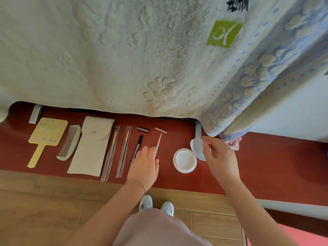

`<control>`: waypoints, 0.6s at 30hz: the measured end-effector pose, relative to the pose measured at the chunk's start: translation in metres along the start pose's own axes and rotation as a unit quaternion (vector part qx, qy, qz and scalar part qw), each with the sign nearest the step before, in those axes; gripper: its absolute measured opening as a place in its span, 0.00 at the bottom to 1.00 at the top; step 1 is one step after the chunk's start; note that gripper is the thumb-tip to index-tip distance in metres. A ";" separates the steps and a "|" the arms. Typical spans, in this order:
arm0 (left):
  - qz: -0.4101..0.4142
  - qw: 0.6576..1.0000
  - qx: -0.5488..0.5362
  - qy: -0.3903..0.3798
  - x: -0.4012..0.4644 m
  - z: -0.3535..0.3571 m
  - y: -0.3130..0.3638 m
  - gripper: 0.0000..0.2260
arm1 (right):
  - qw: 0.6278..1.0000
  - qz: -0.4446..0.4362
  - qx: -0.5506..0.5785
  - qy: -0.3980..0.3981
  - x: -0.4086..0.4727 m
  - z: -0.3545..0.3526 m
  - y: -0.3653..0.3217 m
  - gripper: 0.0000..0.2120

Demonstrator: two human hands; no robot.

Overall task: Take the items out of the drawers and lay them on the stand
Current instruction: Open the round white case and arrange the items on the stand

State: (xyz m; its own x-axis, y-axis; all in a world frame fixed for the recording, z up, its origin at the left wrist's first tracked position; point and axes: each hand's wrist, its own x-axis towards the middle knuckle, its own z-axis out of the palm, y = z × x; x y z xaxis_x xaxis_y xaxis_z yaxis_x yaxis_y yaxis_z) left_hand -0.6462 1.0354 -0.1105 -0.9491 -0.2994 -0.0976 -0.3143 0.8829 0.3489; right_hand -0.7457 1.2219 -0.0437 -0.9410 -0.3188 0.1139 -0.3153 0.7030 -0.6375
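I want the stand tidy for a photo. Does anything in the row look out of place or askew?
Mostly neat. Two caps lie loose: a dark cap above the uncapped pen and a pale cap above the thin stick. The white compact stands open, its lid held by the right hand.

Right hand (219,155) holds open lid of white compact (185,160) on red stand (266,166). Left hand (145,160) rests on thin pen (158,144).
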 end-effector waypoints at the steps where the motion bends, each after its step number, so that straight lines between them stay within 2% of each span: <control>1: -0.002 1.000 -0.003 -0.010 0.001 0.000 -0.002 0.17 | 0.999 -0.048 -0.008 -0.002 0.000 0.005 -0.005 0.11; 4: -0.010 0.999 -0.007 -0.034 0.003 0.002 -0.004 0.20 | 0.990 -0.131 -0.035 -0.049 0.012 0.030 -0.020 0.09; 9: -0.020 0.999 -0.009 -0.049 0.002 0.004 -0.005 0.23 | 0.968 -0.105 -0.127 -0.187 0.054 0.074 -0.037 0.12; 18: -0.013 0.998 -0.009 -0.065 -0.001 0.010 -0.003 0.21 | 0.916 -0.137 -0.306 -0.221 0.083 0.113 -0.037 0.09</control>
State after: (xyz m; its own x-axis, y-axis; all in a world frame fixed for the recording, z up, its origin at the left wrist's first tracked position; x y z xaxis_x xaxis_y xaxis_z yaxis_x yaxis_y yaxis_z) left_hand -0.6440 1.0365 -0.1204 -0.9351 -0.2721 -0.2273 -0.3404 0.8679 0.3618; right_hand -0.7986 1.0975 -0.0965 -0.7174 -0.6673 -0.2002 -0.6692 0.7400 -0.0686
